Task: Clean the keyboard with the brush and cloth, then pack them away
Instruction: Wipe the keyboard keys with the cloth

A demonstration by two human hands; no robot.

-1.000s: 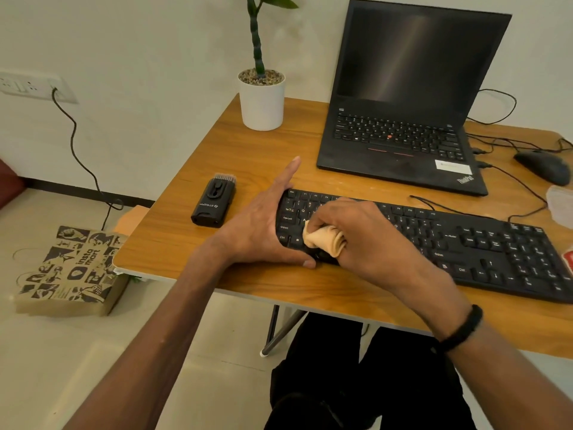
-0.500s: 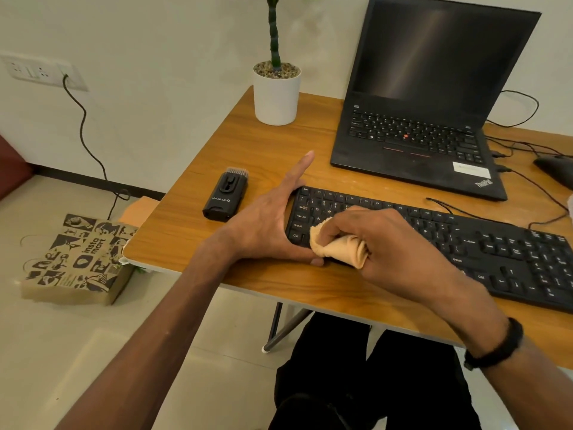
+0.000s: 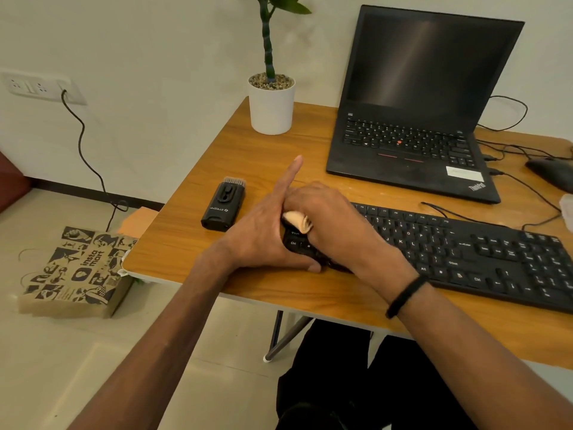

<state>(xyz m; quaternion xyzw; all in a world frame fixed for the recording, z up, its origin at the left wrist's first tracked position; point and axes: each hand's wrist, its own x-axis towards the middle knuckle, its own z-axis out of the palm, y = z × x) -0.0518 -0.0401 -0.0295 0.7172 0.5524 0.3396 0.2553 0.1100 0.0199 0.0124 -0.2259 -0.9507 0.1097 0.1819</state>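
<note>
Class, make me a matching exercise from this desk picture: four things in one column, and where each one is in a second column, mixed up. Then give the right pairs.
Things:
1. cloth
2. brush
3. plant pot
4. laptop

Places:
A. at the desk's far left corner
B. bunched in the right hand on the keyboard's left end
C. open, behind the keyboard
D. lying on the desk beside the left hand

Pairs: 1-B, 2-D, 3-A, 4-C

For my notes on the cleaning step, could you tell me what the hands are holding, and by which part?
The right hand grips the bunched cloth; the left hand braces the keyboard at its left end.
</note>
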